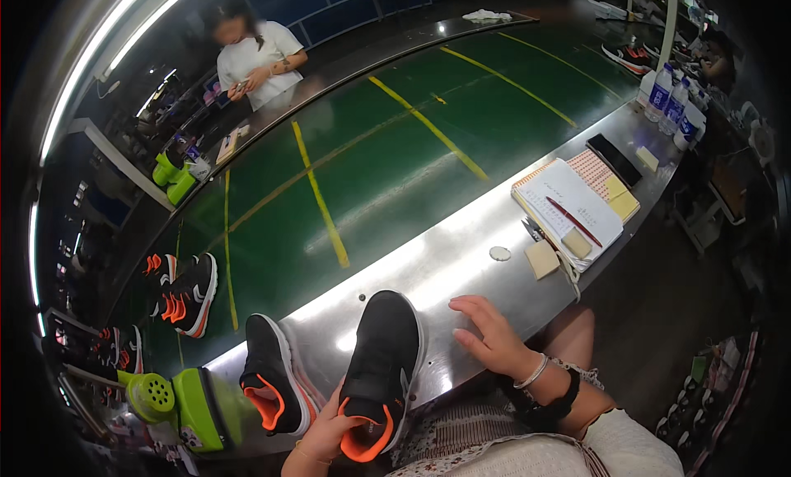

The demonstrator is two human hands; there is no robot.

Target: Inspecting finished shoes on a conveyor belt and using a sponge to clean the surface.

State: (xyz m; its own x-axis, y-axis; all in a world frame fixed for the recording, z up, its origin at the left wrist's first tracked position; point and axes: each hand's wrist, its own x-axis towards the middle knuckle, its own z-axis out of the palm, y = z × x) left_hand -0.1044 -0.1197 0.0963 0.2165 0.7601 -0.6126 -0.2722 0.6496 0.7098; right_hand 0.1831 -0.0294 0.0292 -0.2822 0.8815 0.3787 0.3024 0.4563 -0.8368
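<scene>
A black sneaker [381, 337] with an orange lining and pale sole rests on the metal ledge in front of me. My left hand [325, 432] grips it at the heel opening, the thumb near the orange collar. Just left of it stands a matching black sneaker [268, 353], toe pointing away, touched by neither hand as far as I can see. My right hand [490, 337] hovers over the ledge to the right of the held sneaker, fingers apart and holding nothing. A bracelet and a dark band circle that wrist.
A green conveyor belt [395, 160] with yellow lines runs beyond the metal ledge [461, 254]; black-and-orange sneakers [194, 296] sit on its left. Right are a notebook [568, 205] with a pen, a phone [614, 160] and bottles [667, 98]. A green device [198, 407] stands left; a person [259, 61] opposite.
</scene>
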